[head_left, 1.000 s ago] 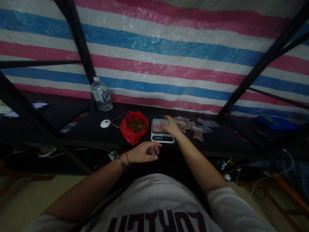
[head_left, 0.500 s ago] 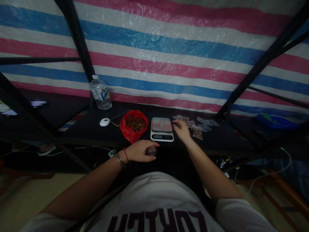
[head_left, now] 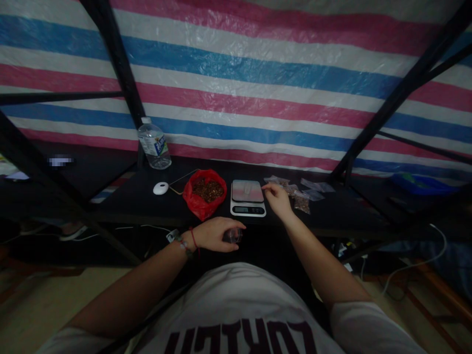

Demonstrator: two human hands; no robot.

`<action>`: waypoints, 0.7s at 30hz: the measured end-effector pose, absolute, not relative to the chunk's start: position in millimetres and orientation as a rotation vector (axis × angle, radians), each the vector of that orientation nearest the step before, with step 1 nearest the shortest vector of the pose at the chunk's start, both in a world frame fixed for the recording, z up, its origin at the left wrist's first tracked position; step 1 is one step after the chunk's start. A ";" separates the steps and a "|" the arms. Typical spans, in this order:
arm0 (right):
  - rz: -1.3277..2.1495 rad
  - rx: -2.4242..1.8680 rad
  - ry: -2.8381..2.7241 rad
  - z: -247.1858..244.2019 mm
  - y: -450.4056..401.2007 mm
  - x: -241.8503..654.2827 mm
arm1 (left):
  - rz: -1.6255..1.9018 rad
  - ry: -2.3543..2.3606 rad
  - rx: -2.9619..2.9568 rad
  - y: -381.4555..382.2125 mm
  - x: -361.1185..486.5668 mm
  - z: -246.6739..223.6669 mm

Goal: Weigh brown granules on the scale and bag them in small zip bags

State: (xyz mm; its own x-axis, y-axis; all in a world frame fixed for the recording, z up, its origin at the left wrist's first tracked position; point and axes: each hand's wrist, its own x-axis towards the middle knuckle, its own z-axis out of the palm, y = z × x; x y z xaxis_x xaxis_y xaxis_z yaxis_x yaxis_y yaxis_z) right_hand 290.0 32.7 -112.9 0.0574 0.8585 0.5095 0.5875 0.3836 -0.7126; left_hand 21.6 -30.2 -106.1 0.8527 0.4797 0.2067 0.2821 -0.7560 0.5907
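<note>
A small clear cup [head_left: 233, 235] is held in my left hand [head_left: 217, 233], just in front of the table edge. My right hand [head_left: 277, 198] rests beside the right side of a white kitchen scale [head_left: 248, 198], its fingers close to the metal plate; whether they pinch anything is too small to tell. On the plate lies something small and clear. Left of the scale sits an open red plastic bag [head_left: 199, 205] with brown granules [head_left: 209, 191]. Several small zip bags [head_left: 301, 203], some with brown contents, lie right of my right hand.
A clear plastic bottle [head_left: 155, 146] stands at the back left, with a white round device [head_left: 161, 188] in front of it. Dark metal posts rise on both sides. A blue bag [head_left: 424, 184] lies far right.
The view has shifted very slightly. Both hands keep nearly the same places, my left hand still with the clear cup.
</note>
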 end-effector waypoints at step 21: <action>0.471 -1.174 -2.956 -96.1 116.6 95.1 | 0.544 0.533 2.379 -18.9 12.3 -106.4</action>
